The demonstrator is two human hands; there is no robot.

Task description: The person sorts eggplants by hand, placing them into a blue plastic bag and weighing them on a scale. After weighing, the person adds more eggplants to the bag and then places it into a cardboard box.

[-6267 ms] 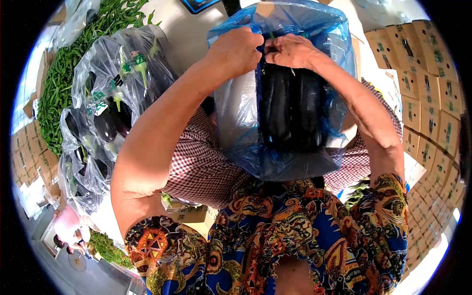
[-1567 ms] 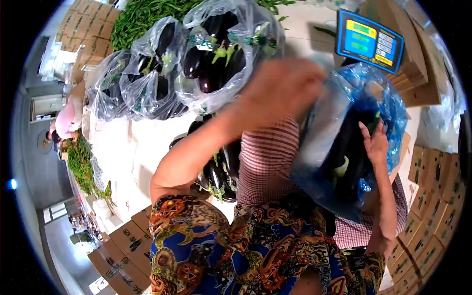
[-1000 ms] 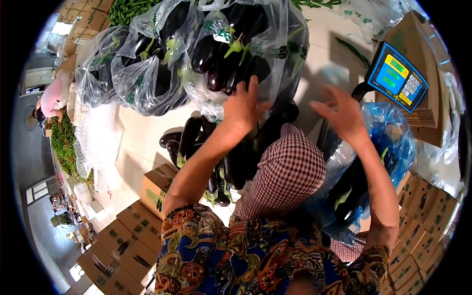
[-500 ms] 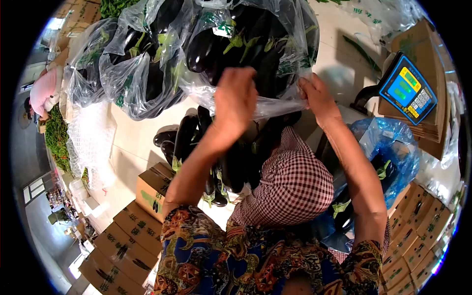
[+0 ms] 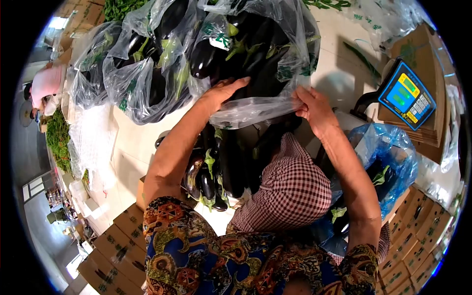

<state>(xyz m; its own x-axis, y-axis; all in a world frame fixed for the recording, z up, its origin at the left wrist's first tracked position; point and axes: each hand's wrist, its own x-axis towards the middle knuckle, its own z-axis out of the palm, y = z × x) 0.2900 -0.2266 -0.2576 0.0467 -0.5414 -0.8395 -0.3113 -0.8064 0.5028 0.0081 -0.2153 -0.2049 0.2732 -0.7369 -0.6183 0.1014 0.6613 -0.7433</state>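
Observation:
A clear plastic bag [image 5: 255, 112] full of dark eggplants [image 5: 268, 73] lies open-mouthed at the top centre, its near edge pulled toward me. My left hand [image 5: 223, 92] rests at the left side of the bag's mouth, fingers stretched out over the eggplants. On the right side, my right hand [image 5: 312, 105] pinches the bag's edge between thumb and fingers. More loose eggplants [image 5: 228, 164] lie on the floor below the bag, between my arms.
Other filled bags [image 5: 147, 73] stand at the upper left. To the right are a scale display [image 5: 407, 96], flat cardboard [image 5: 437, 113] and a blue bag [image 5: 388, 142] with eggplants. Cardboard boxes [image 5: 115, 250] lie lower left. A person in pink [image 5: 47, 81] is far left.
My left hand has moved slightly left and its fingers have spread out. My right hand has shifted a little down, still holding the bag's edge. The near plastic edge sits lower.

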